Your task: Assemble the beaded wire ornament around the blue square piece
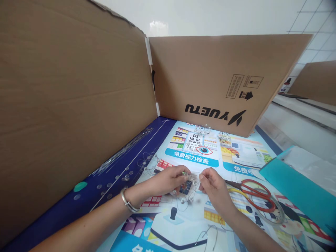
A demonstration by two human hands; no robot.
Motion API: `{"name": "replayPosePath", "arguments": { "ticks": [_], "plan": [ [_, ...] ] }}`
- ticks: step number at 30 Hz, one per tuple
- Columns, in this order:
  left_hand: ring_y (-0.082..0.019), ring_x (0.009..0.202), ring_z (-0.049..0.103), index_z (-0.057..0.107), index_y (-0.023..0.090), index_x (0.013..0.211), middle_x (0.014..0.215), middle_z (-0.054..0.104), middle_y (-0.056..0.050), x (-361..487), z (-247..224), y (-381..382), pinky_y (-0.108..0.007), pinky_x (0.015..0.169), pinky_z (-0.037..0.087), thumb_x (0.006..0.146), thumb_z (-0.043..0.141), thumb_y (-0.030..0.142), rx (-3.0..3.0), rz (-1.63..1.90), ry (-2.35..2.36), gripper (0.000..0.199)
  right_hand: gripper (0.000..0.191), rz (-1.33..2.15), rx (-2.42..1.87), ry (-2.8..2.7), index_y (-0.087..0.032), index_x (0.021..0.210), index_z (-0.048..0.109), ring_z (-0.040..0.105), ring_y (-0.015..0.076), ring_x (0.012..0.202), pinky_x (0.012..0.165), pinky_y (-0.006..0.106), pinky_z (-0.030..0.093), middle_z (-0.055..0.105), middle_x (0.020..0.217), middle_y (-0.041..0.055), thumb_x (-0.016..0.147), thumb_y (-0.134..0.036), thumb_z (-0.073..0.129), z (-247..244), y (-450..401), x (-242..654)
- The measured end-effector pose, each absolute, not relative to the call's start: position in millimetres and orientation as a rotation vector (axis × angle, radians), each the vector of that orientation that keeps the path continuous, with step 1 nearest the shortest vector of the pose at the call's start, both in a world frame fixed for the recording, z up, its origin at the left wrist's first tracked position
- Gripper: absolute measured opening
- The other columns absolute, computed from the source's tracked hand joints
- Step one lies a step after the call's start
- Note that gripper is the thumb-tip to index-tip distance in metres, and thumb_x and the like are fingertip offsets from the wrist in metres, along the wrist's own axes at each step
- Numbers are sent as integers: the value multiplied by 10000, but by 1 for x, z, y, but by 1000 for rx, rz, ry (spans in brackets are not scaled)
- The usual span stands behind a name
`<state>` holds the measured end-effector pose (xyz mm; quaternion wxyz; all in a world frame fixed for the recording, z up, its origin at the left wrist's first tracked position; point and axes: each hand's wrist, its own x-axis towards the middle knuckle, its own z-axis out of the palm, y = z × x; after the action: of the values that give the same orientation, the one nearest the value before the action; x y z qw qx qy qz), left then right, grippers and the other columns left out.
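Near the middle of the printed mat, a tangle of thin wire with clear beads (189, 196) hangs between my hands. My left hand (174, 180), with a silver bangle at its wrist, is closed on the left side of this beaded wire. Just to the right, my right hand (212, 182) has its thumb and forefinger pinched together beside the wire; what is between those fingertips is too small to make out. Red-handled scissors (258, 194) lie right of my right hand, next to a yellow-handled tool (237, 191).
Cardboard panels stand at the left (78, 87) and back (210, 77). Beaded wire clusters (148, 164), loose clear beads (109, 184) and straight wires (123, 148) lie on the left. More clusters (203, 130) sit by the back panel. A teal box (296, 189) is at right.
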<state>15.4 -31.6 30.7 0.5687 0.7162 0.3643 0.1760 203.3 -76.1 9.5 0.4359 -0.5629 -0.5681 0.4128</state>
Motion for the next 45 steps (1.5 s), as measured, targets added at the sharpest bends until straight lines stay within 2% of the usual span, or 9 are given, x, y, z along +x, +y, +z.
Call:
{"name": "replayPosePath", "arguments": {
  "ticks": [4, 12, 19, 22, 25, 28, 34, 40, 45],
  "plan": [
    [-90, 491, 510, 525, 179, 920, 687, 554, 15, 15, 32, -30, -204, 469, 419, 843, 420, 408, 1751, 445, 905, 263, 160, 1016, -1408, -1440, -208, 740, 458, 446, 102, 503, 485, 213, 372, 478, 541, -55, 817, -345, 480, 12, -76, 203],
    [-93, 539, 481, 512, 165, 866, 667, 525, 16, 15, 30, -26, -196, 488, 407, 822, 447, 429, 1703, 501, 894, 275, 171, 1065, -1394, -1390, -207, 714, 464, 453, 103, 505, 490, 214, 388, 484, 531, -54, 802, -352, 488, 15, -77, 204],
    [-102, 533, 470, 576, 163, 794, 634, 565, 8, 3, 31, -25, -187, 478, 330, 815, 465, 396, 2067, 224, 858, 259, 175, 1132, -1347, -1386, -203, 727, 475, 431, 98, 491, 480, 213, 356, 462, 518, -54, 804, -358, 495, 16, -78, 205],
    [-116, 577, 496, 617, 167, 819, 681, 595, -7, 2, 33, -24, -198, 522, 348, 798, 500, 377, 2182, 219, 812, 241, 178, 1183, -1321, -1421, -199, 724, 488, 412, 91, 476, 467, 207, 346, 445, 517, -57, 798, -360, 506, 17, -78, 204],
    [-141, 689, 533, 615, 172, 917, 796, 619, -35, 6, 37, -25, -218, 610, 384, 799, 507, 339, 2200, 408, 875, 231, 181, 1195, -1306, -1441, -198, 708, 494, 392, 83, 466, 454, 201, 340, 414, 524, -65, 786, -359, 521, 18, -79, 203],
    [-149, 766, 542, 622, 172, 918, 828, 617, -41, 10, 40, -26, -233, 689, 398, 812, 492, 286, 2189, 492, 838, 202, 177, 1190, -1303, -1438, -197, 701, 494, 395, 80, 472, 456, 201, 344, 406, 544, -64, 779, -352, 529, 18, -79, 202],
    [-135, 740, 550, 622, 168, 904, 818, 622, -24, 14, 31, -28, -231, 679, 420, 822, 465, 234, 2083, 422, 776, 189, 172, 1200, -1307, -1448, -198, 712, 507, 394, 85, 471, 459, 202, 339, 416, 522, -64, 785, -353, 522, 20, -79, 203],
    [-131, 760, 549, 622, 176, 793, 763, 609, -11, 18, 27, -29, -231, 714, 419, 783, 514, 185, 2123, 591, 766, 109, 141, 1061, -1264, -1616, -194, 736, 574, 436, 94, 542, 502, 214, 365, 506, 663, -23, 774, -326, 541, 17, -78, 203],
    [-127, 745, 554, 613, 170, 766, 761, 611, -12, 18, 29, -28, -229, 703, 419, 787, 501, 176, 2113, 573, 747, 114, 122, 841, -1313, -1798, -216, 759, 602, 503, 122, 652, 588, 229, 395, 557, 715, -11, 799, -263, 497, 44, -77, 211]
  ]
}}
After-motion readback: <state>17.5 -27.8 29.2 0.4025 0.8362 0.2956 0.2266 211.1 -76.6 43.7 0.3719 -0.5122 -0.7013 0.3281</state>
